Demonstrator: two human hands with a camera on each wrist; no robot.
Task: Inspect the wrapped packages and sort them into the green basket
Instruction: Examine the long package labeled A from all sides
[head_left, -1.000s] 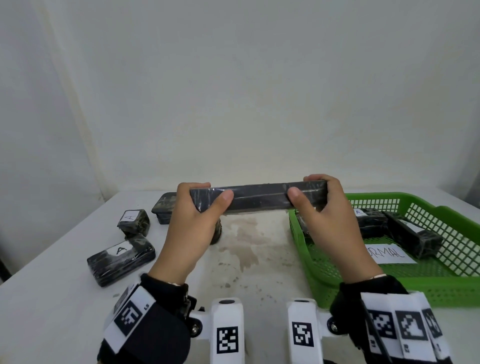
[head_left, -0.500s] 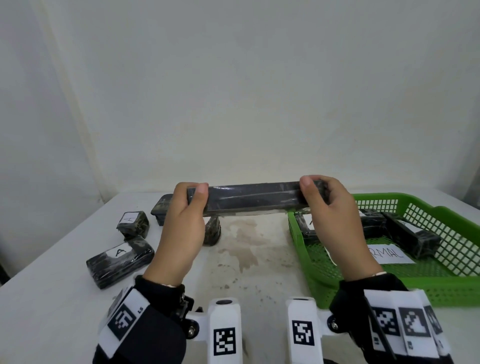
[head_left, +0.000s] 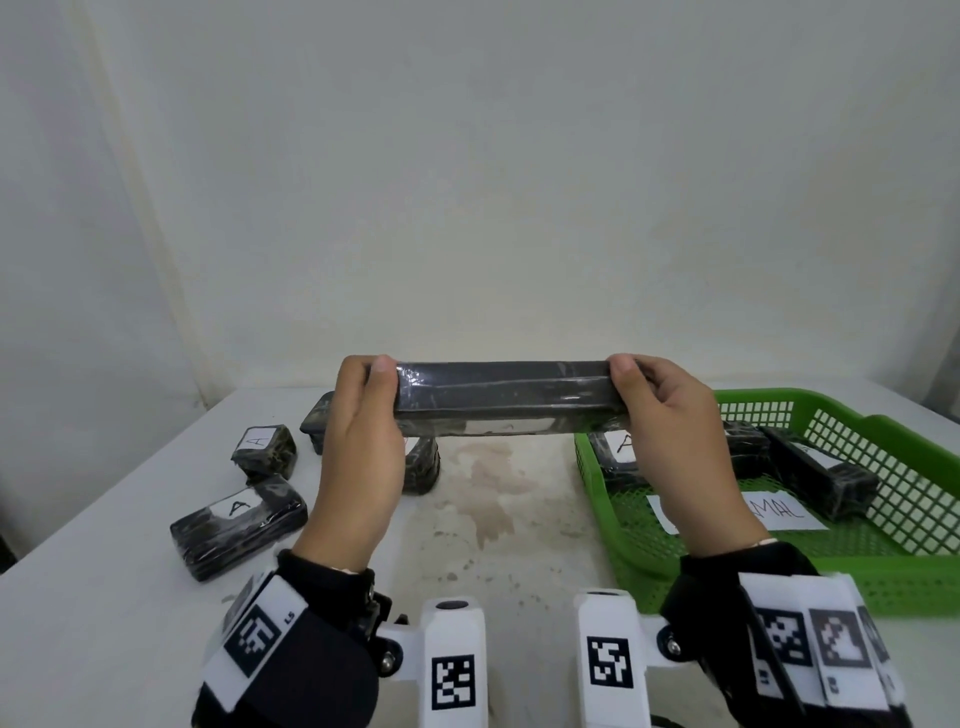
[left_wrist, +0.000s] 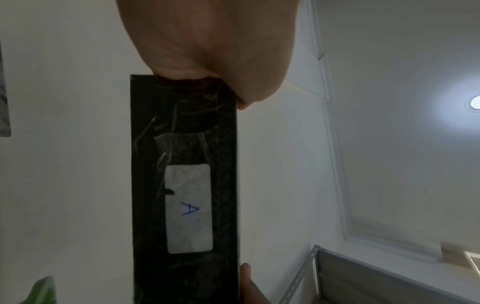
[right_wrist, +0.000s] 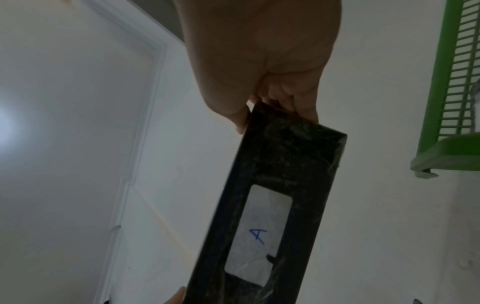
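Observation:
A long black wrapped package (head_left: 501, 397) is held level above the table, between both hands. My left hand (head_left: 363, 431) grips its left end and my right hand (head_left: 675, 431) grips its right end. Its underside carries a white label with a blue "A" (left_wrist: 189, 209), also plain in the right wrist view as the label (right_wrist: 259, 232). The green basket (head_left: 852, 577) stands at the right and holds several wrapped packages (head_left: 821, 473) and a paper sheet (head_left: 779, 512) with writing on it.
On the white table (head_left: 493, 519) at the left lie two small packages labelled "A", one (head_left: 264, 451) behind the other (head_left: 238, 525). Another long package (head_left: 317, 423) and a small one (head_left: 422, 465) lie behind my left hand. A wall stands close behind.
Both hands have turned the long package about its long axis, thumbs shifting from its near face to its top edge. It stays at about the same height.

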